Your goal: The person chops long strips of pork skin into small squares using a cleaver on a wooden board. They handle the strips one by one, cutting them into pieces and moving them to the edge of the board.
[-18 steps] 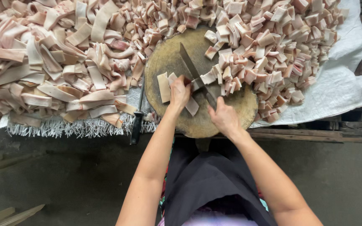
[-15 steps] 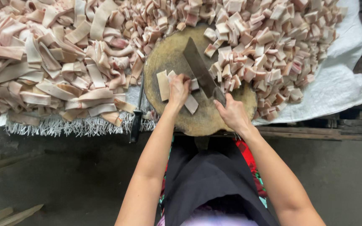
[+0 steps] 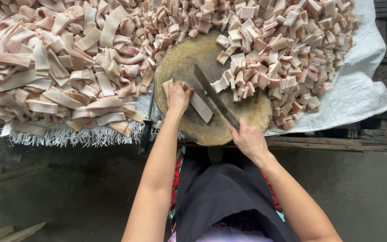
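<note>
One round wooden chopping block (image 3: pixel 189 62) counted. One cleaver (image 3: pixel 213 96) seen. One sharpening steel (image 3: pixel 147 121) noted. Two hands: left hand (image 3: pixel 178 96), right hand (image 3: pixel 248 140). One white sack sheet (image 3: pixel 359 89) seen. Pork skin strips (image 3: pixel 50 76) and cut pieces (image 3: pixel 274 49) too many for counting.

My left hand (image 3: pixel 178 96) sits at about eleven o'clock, palm down, fingers curled and pressing flat, forearm running straight back to six. My right hand (image 3: pixel 248 140) is lower, at about one o'clock, fist wrapped tight in a grip, wrist cocked, its forearm angling off toward five o'clock.
</note>
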